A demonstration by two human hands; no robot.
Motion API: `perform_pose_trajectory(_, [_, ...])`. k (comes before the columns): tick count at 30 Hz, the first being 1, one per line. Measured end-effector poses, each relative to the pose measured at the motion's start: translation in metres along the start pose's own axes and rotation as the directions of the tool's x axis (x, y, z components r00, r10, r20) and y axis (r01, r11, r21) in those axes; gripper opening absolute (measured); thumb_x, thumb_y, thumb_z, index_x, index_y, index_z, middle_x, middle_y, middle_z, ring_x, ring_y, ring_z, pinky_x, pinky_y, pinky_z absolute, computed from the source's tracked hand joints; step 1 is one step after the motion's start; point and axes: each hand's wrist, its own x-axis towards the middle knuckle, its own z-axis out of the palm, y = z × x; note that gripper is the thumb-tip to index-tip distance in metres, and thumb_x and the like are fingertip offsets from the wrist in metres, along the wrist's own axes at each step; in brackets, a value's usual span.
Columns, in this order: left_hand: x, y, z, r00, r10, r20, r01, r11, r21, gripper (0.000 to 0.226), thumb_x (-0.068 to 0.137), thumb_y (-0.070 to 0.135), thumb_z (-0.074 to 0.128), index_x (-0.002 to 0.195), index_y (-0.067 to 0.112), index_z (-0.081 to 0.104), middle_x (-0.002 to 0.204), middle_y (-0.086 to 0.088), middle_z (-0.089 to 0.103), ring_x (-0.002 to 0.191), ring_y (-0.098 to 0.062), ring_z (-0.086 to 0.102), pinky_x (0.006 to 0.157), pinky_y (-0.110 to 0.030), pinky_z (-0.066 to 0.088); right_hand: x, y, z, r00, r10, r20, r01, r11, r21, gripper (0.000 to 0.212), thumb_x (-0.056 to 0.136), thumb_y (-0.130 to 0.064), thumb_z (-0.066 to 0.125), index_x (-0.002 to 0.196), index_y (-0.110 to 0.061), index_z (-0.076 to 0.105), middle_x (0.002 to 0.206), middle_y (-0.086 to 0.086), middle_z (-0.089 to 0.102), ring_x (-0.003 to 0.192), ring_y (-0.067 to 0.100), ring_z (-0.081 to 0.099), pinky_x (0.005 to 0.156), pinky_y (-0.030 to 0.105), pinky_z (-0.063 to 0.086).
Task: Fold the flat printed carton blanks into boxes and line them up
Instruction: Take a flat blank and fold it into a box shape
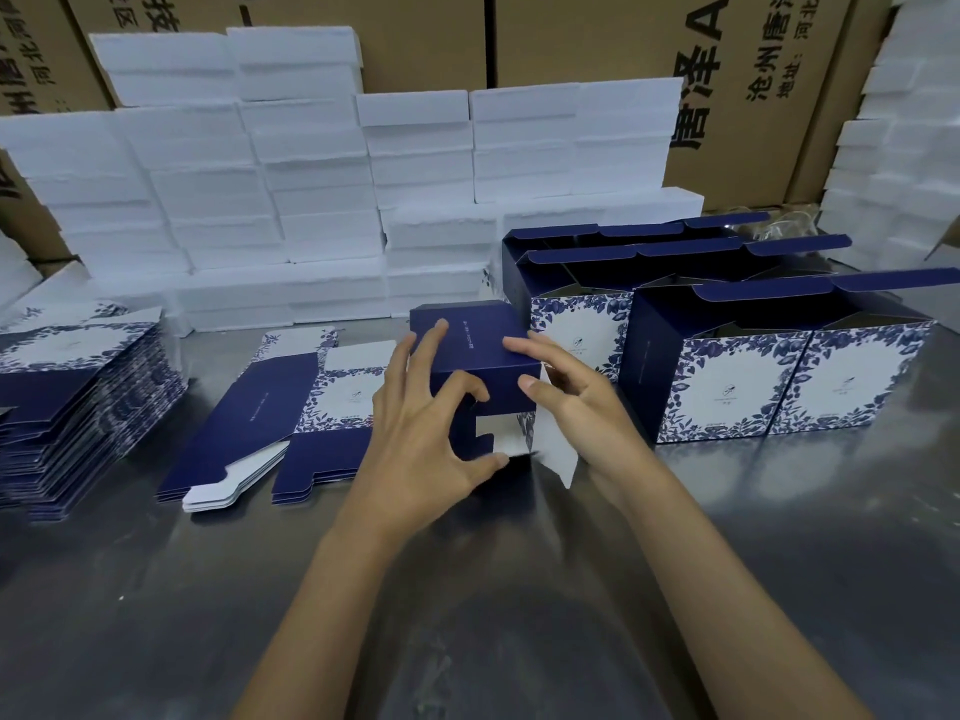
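A half-formed carton (475,343), navy with white floral print, stands on its side at the middle of the steel table (467,589). My left hand (423,415) grips its near end, fingers over the top panel and thumb hooked under the bottom flaps. My right hand (569,392) holds the right side, fingers on the top edge and thumb against a navy panel, with a white flap (558,449) hanging open below. A few flat blanks (270,407) lie to the left. Several finished open-topped boxes (779,376) stand in rows on the right.
A tall stack of flat blanks (78,402) sits at the table's left edge. White foam blocks (291,200) are piled along the back, with more at the far right (904,148). Brown shipping cartons (753,70) stand behind them.
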Motion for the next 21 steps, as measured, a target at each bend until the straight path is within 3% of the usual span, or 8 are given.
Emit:
perform_pose_trajectory(3, [0.0,-0.003,0.004,0.996,0.022,-0.084,-0.017,0.998,0.059,0.034,0.077,0.029,0.08,0.099,0.028,0.053,0.155,0.007,0.035,0.148,-0.022,0.021,0.11,-0.046,0.029,0.001,0.002,0.0,1.0,0.016,0.014,-0.017,0.996,0.082,0.037,0.099,-0.01,0.059,0.126,-0.033,0.07,0.144,-0.013,0.057,0.132,-0.001,0.051,0.108,0.024,0.043])
perform_pose_trajectory(5, [0.0,-0.005,0.005,0.991,0.018,-0.133,-0.007,0.996,0.084,0.029,0.081,0.023,0.078,0.096,0.025,0.053,0.149,0.007,0.044,0.145,-0.023,0.027,0.108,-0.047,0.032,0.005,0.005,-0.003,0.999,0.049,0.018,-0.052,0.979,0.2,0.034,0.102,-0.016,0.053,0.129,-0.032,0.067,0.137,-0.01,0.064,0.127,0.006,0.058,0.099,0.026,0.049])
perform_pose_trajectory(9, [0.0,-0.007,0.011,0.983,0.025,-0.183,-0.011,0.997,0.077,0.037,0.081,0.016,0.079,0.099,0.024,0.048,0.148,0.003,0.046,0.144,-0.024,0.029,0.109,-0.047,0.032,0.009,0.019,-0.005,0.984,0.174,0.028,-0.176,0.97,0.168,0.063,0.09,0.005,0.038,0.141,-0.027,0.055,0.142,-0.006,0.06,0.126,0.011,0.057,0.09,0.025,0.049])
perform_pose_trajectory(12, [0.0,-0.006,0.013,0.969,-0.07,-0.237,0.049,0.994,-0.095,0.062,0.077,0.014,0.084,0.118,0.024,0.039,0.15,0.0,0.038,0.14,-0.022,0.035,0.113,-0.042,0.035,0.002,0.029,0.001,0.968,0.188,0.169,-0.204,0.975,0.084,0.067,0.081,0.008,0.048,0.138,-0.026,0.056,0.13,-0.006,0.067,0.111,0.008,0.061,0.08,0.017,0.049])
perform_pose_trajectory(14, [-0.001,-0.005,0.013,0.951,-0.183,-0.248,0.122,0.963,-0.242,0.086,0.075,0.018,0.086,0.14,0.023,0.031,0.158,0.008,0.021,0.143,-0.015,0.032,0.116,-0.029,0.033,0.001,0.032,0.001,0.964,0.168,0.207,-0.18,0.983,0.039,0.063,0.082,0.002,0.062,0.136,-0.029,0.056,0.125,-0.009,0.07,0.112,0.005,0.064,0.089,0.02,0.049])
perform_pose_trajectory(16, [0.0,-0.006,0.013,0.941,-0.275,-0.199,0.19,0.912,-0.364,0.1,0.076,0.017,0.086,0.151,0.033,0.022,0.163,0.013,0.013,0.149,-0.008,0.022,0.118,-0.029,0.032,0.003,0.035,0.001,0.966,0.174,0.191,-0.188,0.981,0.058,0.063,0.086,-0.005,0.074,0.14,-0.029,0.052,0.13,-0.008,0.068,0.118,0.007,0.064,0.101,0.026,0.049])
perform_pose_trajectory(18, [0.0,-0.009,0.012,0.933,-0.338,-0.123,0.255,0.863,-0.437,0.103,0.078,0.011,0.084,0.152,0.041,0.02,0.16,0.008,0.027,0.148,-0.013,0.03,0.116,-0.038,0.039,0.003,0.037,0.004,0.973,0.188,0.13,-0.194,0.98,0.035,0.067,0.085,-0.014,0.08,0.142,-0.029,0.05,0.133,-0.007,0.066,0.12,0.006,0.063,0.103,0.028,0.049])
perform_pose_trajectory(21, [0.001,-0.013,0.009,0.906,-0.423,-0.027,0.352,0.787,-0.506,0.097,0.08,0.003,0.078,0.147,0.047,0.024,0.14,0.01,0.054,0.124,-0.011,0.056,0.097,-0.025,0.052,0.004,0.041,0.013,0.986,0.168,-0.002,-0.168,0.985,-0.039,0.061,0.086,-0.022,0.081,0.14,-0.028,0.052,0.128,-0.008,0.067,0.106,-0.003,0.067,0.086,0.016,0.054])
